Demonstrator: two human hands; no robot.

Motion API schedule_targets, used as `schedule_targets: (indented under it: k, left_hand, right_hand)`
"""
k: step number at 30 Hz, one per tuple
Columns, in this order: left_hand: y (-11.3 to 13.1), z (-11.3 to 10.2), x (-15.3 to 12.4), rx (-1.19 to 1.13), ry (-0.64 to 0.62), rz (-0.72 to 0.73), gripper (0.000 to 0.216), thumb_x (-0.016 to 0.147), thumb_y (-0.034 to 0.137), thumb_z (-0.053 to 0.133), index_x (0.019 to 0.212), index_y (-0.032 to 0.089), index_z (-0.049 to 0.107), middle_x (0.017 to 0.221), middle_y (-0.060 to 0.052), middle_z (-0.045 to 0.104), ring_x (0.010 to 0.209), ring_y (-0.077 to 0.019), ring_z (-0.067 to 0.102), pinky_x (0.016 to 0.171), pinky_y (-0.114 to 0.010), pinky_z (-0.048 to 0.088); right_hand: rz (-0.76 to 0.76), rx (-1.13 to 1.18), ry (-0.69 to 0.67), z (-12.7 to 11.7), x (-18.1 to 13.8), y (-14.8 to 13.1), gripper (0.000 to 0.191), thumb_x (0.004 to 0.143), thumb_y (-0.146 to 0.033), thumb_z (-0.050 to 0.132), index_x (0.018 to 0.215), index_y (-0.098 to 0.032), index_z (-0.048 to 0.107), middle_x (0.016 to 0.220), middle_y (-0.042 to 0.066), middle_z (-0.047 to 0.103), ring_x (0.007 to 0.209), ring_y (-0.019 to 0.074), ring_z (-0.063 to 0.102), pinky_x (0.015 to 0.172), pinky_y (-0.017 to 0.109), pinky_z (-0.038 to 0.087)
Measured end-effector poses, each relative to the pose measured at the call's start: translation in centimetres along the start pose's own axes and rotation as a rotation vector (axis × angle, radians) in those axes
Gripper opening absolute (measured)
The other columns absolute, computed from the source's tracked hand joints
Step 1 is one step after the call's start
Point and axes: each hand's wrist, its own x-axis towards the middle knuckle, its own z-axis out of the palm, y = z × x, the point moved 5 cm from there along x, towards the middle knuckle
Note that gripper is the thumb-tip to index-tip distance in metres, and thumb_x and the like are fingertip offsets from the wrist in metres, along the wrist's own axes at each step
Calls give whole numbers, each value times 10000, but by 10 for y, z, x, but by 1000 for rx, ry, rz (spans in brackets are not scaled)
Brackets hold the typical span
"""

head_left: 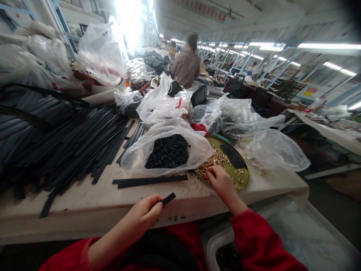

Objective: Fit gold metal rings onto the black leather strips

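Note:
My left hand [148,210] is closed around a black strap [169,198], whose short end sticks out past the thumb above the table's front edge. My right hand [221,182] reaches into a round olive-gold tray [244,177], its thumb and fingers pinched at a heap of small gold metal buckles [216,158]; whatever sits between the fingertips is too small to make out. A dark flat rectangular object [233,156] lies on the same tray. Between the hands and the back of the table, an open clear plastic bag [132,158] holds many small black pieces [167,152].
Long black strips [81,139] are piled across the left of the table [84,201]. A few strips [150,181] lie before the bag. More plastic bags [158,101] crowd the back. A white container [214,248] stands below the table edge. Another person [186,67] is further off.

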Motion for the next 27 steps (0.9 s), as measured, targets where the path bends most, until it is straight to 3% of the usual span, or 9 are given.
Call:
schedule_targets:
  k: [2,5,8,11,13,17,21,25,27]
  left_hand:
    - [1,2,7,26,21,3,228,804,358,370,713,175,471,540,61,371,493,-98,347,466,-198,272]
    - [2,5,16,62,21,-21,195,789,332,363,681,188,437,530,56,401,494,-109,386,463,-203,287]
    - [0,5,20,62,-15,-102,193,784,331,345,675,192,422,532,49,443,459,-109,406,432,-204,289]
    - [3,2,24,47,-34,-141,208,781,328,336,664,189,436,560,39,482,419,-97,394,413,-207,287]
    - [10,-1,28,43,-16,-97,215,775,319,357,642,183,455,570,32,484,460,-98,410,444,-203,307]
    - [25,-6,37,-29,54,-1,225,791,327,380,669,173,490,570,31,477,524,-99,412,483,-192,314]
    - [25,-6,40,-165,56,-9,265,798,412,408,776,167,506,579,47,486,468,-79,375,433,-188,282]
    - [19,-11,31,-212,72,-42,277,757,433,474,759,156,496,572,52,478,458,-69,368,429,-184,278]
    - [16,-13,24,-219,84,-66,245,748,397,485,737,152,493,553,57,456,457,-65,365,436,-182,278]
  right_hand:
    - [-16,-168,-31,2,24,22,190,829,-196,434,766,-156,609,817,98,605,748,188,565,667,287,390]
    - [-49,-246,-102,14,42,31,196,794,-103,438,697,-131,606,748,128,615,690,204,575,614,293,370]
    - [-84,-296,-148,18,45,32,212,751,-15,423,704,-127,597,735,131,619,680,209,577,603,295,360]
    - [-115,-311,-151,8,41,33,172,765,-51,433,746,-131,584,783,135,610,723,223,566,634,310,372]
    - [-151,-194,-70,-5,34,26,126,788,-120,448,780,-146,571,803,117,596,751,220,552,668,318,388]
    - [-157,368,92,-20,9,-9,66,784,-197,501,814,-221,554,768,33,591,714,177,546,671,293,421]
    - [-188,727,36,-7,-13,-61,150,749,-158,551,829,-274,605,796,9,652,753,177,591,707,298,439]
    - [-305,872,-50,5,-26,-100,200,706,-125,579,777,-298,650,847,10,676,824,188,601,759,317,440]
    - [-254,934,-84,9,-32,-109,178,700,-135,588,770,-289,645,847,16,671,826,189,599,767,325,441]
